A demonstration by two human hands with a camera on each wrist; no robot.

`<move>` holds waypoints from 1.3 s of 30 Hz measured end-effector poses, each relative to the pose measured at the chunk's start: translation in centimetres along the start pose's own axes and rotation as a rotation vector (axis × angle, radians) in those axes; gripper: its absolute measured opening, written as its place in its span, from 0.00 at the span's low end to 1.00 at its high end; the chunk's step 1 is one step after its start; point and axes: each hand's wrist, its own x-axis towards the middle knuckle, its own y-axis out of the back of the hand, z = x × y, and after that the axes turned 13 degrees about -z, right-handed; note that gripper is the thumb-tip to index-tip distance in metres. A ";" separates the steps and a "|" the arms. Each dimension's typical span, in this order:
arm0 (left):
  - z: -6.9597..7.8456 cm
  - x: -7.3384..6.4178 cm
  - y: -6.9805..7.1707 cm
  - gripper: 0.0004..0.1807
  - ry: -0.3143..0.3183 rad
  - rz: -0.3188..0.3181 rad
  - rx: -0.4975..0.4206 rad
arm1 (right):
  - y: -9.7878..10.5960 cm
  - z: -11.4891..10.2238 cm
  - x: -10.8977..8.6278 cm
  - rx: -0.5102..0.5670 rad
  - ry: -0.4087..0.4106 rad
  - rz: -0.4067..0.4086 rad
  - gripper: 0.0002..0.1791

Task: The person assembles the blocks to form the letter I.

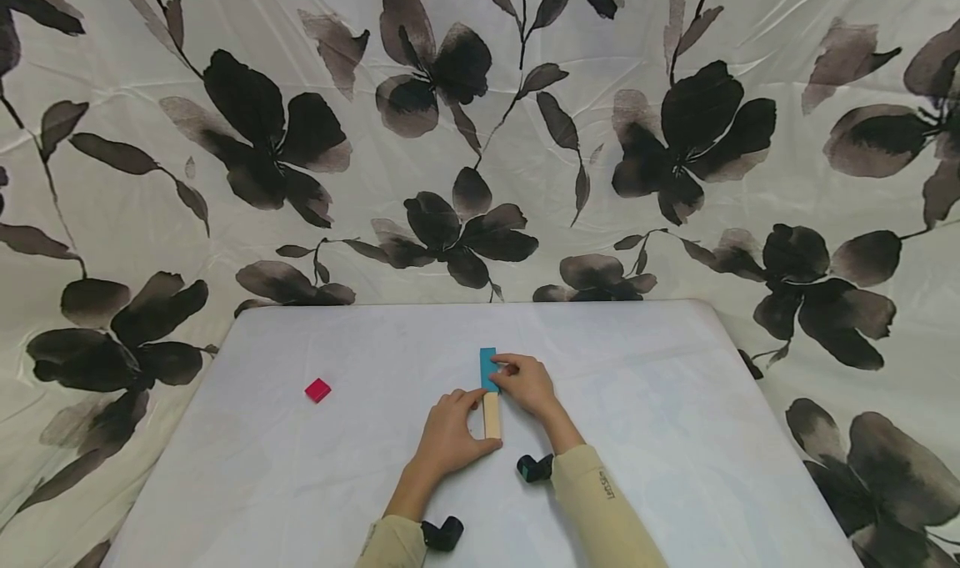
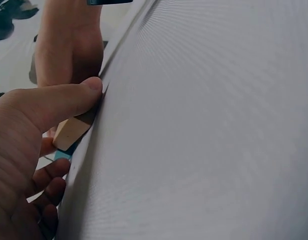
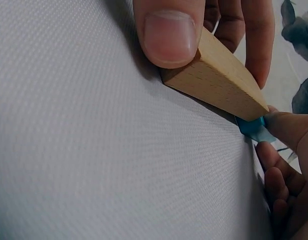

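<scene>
A plain wooden block (image 1: 492, 418) lies end to end with a blue block (image 1: 488, 368) on the white-covered table. My left hand (image 1: 448, 434) grips the wooden block lengthwise, thumb against the near end and index finger at the far end beside the blue block. On the blue block's right side is my right hand (image 1: 528, 384), pinching it between thumb and fingers. In the right wrist view, the wooden block (image 3: 219, 80) shows the left thumb on its close end, with the blue block (image 3: 251, 127) behind it. The left wrist view shows the wooden block (image 2: 71, 131) partly covered by the left thumb.
A red block (image 1: 318, 390) sits apart on the left of the table (image 1: 247, 485). Black devices (image 1: 442, 534) are worn at both wrists. Behind the table's far edge hangs a floral cloth (image 1: 570, 218).
</scene>
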 end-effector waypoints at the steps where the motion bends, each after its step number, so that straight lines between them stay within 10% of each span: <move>1: 0.0 0.0 0.0 0.45 0.003 -0.003 -0.003 | 0.0 0.0 0.0 0.001 -0.003 -0.001 0.19; 39: -0.3 -0.1 -0.5 0.42 0.018 0.033 -0.078 | 0.1 -0.3 -0.2 0.002 -0.001 -0.010 0.19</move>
